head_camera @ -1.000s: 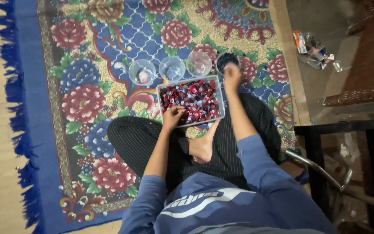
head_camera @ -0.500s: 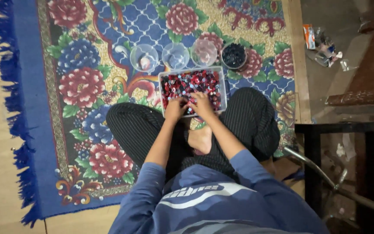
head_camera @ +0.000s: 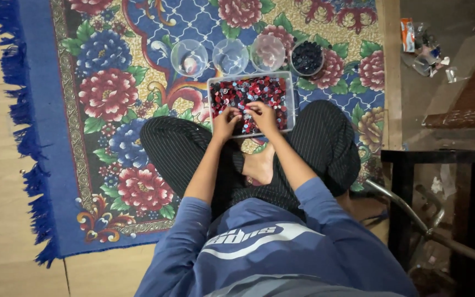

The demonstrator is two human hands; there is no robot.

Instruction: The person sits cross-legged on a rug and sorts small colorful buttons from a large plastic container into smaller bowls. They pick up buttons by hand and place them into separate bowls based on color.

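Note:
A clear rectangular tub [head_camera: 290, 99] full of small red, dark blue and black pieces rests on the rug in front of my crossed legs. My left hand [head_camera: 225, 122] and my right hand [head_camera: 263, 114] are both down in the tub's near half, side by side, fingers bent into the pieces. Whether either hand pinches a piece is hidden by the fingers. Beyond the tub stand several small round clear bowls: one at the left [head_camera: 188, 58], one in the middle [head_camera: 230, 55], one pale [head_camera: 268, 52], and one filled with dark pieces [head_camera: 307, 57].
A floral rug [head_camera: 111, 99] with a blue fringe lies on a pale wooden floor [head_camera: 1, 181]. A dark table frame [head_camera: 441, 159] and a metal bar [head_camera: 413, 212] stand at my right. Small clutter [head_camera: 427, 52] lies at the top right.
My right hand has come back from the dark-filled bowl to the tub and now sits beside my left hand. The view has shifted slightly.

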